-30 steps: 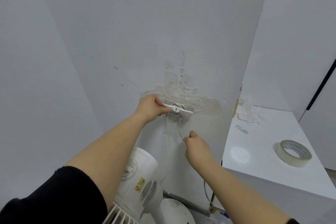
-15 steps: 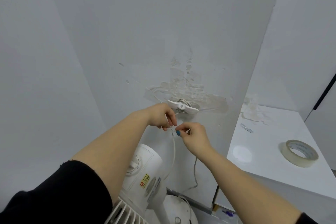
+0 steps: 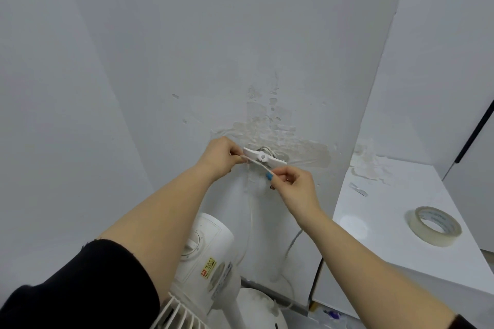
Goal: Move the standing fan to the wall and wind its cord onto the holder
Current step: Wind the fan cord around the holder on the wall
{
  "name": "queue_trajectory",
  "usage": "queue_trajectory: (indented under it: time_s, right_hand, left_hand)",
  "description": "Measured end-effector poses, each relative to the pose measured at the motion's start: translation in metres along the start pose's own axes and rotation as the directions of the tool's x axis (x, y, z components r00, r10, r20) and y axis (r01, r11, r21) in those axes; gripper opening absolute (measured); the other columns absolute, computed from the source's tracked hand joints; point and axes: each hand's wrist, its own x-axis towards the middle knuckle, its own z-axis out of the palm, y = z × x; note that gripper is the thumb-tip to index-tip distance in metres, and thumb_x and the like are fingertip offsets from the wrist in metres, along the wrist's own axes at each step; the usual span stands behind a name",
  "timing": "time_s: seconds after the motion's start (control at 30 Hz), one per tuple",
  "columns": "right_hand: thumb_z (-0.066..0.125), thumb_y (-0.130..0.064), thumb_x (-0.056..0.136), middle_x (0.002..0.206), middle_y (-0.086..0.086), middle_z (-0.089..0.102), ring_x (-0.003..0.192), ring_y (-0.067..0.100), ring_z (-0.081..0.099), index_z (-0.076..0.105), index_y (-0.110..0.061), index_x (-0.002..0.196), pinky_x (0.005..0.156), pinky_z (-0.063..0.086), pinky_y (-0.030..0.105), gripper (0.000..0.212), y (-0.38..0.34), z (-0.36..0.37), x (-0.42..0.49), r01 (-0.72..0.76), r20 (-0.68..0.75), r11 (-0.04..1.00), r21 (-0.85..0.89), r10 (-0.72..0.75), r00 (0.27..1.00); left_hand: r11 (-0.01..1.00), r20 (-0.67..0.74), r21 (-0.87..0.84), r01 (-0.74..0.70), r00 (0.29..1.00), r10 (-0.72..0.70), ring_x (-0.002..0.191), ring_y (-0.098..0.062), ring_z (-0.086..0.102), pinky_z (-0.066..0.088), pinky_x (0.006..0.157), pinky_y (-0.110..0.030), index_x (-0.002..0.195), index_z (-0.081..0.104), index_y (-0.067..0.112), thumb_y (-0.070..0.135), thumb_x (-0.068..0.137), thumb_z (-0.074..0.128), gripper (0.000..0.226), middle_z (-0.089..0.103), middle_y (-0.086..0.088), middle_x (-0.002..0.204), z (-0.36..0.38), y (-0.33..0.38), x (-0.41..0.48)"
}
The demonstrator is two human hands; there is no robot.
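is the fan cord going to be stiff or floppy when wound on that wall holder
Probably floppy: the cord hangs slack down the wall below the holder and curves loosely lower down. It looks thin and light: the left hand and right hand each hold it with a fingertip pinch. Released, it would likely sag off.

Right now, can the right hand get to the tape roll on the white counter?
Probably yes: the tape roll lies in the open on the counter, with nothing between it and the right hand. But that hand pinches the cord at the holder and would have to let go first.
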Motion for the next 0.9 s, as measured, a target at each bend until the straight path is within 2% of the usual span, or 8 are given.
queue_trajectory:
  time_s: [0.17,0.3,0.4,0.5,0.57,0.73,0.83,0.9]
  right_hand:
    - [0.062,-0.012,0.089,0.065,0.004,0.061,0.047,-0.002,0.046,0.068,-0.01,0.081,0.047,0.034,0.008,0.01,0.003,-0.021,0.001,0.082,-0.049,0.994,-0.078,-0.086,0.995]
    - [0.062,-0.014,0.09,0.069,0.007,0.064,0.056,0.01,0.049,0.068,-0.017,0.08,0.052,0.036,0.015,0.011,0.002,-0.027,0.002,0.195,-0.045,0.963,-0.189,-0.206,0.977]
    - [0.059,-0.011,0.091,0.07,0.009,0.062,0.063,0.023,0.053,0.065,-0.011,0.082,0.057,0.039,0.026,0.011,0.002,-0.026,0.005,0.307,0.029,0.891,-0.336,-0.316,0.948]
    - [0.056,-0.007,0.092,0.07,-0.001,0.055,0.062,0.019,0.047,0.062,-0.008,0.085,0.057,0.035,0.022,0.009,0.004,-0.02,0.005,0.439,0.115,0.77,-0.464,-0.439,0.891]
    - [0.056,-0.006,0.091,0.071,-0.005,0.05,0.062,0.014,0.043,0.062,-0.007,0.086,0.057,0.031,0.014,0.009,0.002,-0.018,0.005,0.469,0.111,0.735,-0.49,-0.481,0.87]
    - [0.06,0.0,0.086,0.074,-0.003,0.048,0.063,0.012,0.043,0.065,-0.005,0.08,0.058,0.029,0.016,0.009,-0.002,-0.018,0.013,0.481,0.046,0.701,-0.526,-0.541,0.84]
    - [0.059,0.0,0.086,0.076,0.004,0.055,0.066,0.014,0.047,0.065,-0.004,0.08,0.06,0.034,0.018,0.009,-0.004,-0.017,0.014,0.465,0.02,0.719,-0.516,-0.533,0.846]
    - [0.057,0.0,0.087,0.077,0.005,0.057,0.068,0.016,0.049,0.061,-0.004,0.079,0.06,0.037,0.02,0.01,-0.007,-0.016,0.015,0.44,-0.009,0.752,-0.49,-0.509,0.86]
  left_hand:
    - [0.997,-0.058,-0.019,0.077,0.995,-0.078,0.084,-0.035,0.068,0.057,0.079,-0.045,0.082,0.073,0.002,0.008,0.086,0.063,0.012,0.066,-0.016,0.076,0.004,-0.003,0.008]
    - [0.993,-0.057,-0.026,0.117,0.991,-0.118,0.086,-0.035,0.067,0.056,0.08,-0.047,0.082,0.071,0.002,0.008,0.087,0.059,0.014,0.068,-0.02,0.082,0.007,-0.005,0.012]
    - [0.99,-0.066,0.013,0.144,0.988,-0.142,0.089,-0.035,0.066,0.056,0.082,-0.048,0.083,0.07,0.012,0.009,0.086,0.057,0.014,0.068,-0.016,0.09,0.008,-0.005,0.012]
    - [0.986,-0.116,0.024,0.167,0.98,-0.163,0.084,-0.034,0.068,0.058,0.078,-0.046,0.073,0.064,0.021,0.005,0.081,0.054,0.02,0.068,-0.012,0.091,0.007,-0.005,0.013]
    - [0.981,-0.171,-0.033,0.189,0.966,-0.192,0.074,-0.033,0.07,0.059,0.073,-0.046,0.066,0.057,0.02,0.002,0.079,0.056,0.022,0.069,-0.012,0.083,0.008,-0.005,0.016]
    - [0.917,-0.22,-0.313,0.248,0.92,-0.323,0.052,-0.026,0.064,0.061,0.066,-0.039,0.069,0.057,0.003,0.001,0.078,0.072,0.017,0.068,-0.02,0.07,0.006,0.0,0.018]
    - [0.845,-0.199,-0.484,0.226,0.912,-0.358,0.053,-0.02,0.063,0.06,0.061,-0.03,0.071,0.059,0.0,0.003,0.079,0.073,0.016,0.066,-0.019,0.07,0.005,0.005,0.017]
    - [0.833,-0.204,-0.513,0.206,0.913,-0.352,0.054,-0.019,0.063,0.059,0.059,-0.025,0.078,0.063,-0.004,0.004,0.081,0.071,0.012,0.066,-0.018,0.071,0.005,0.009,0.017]
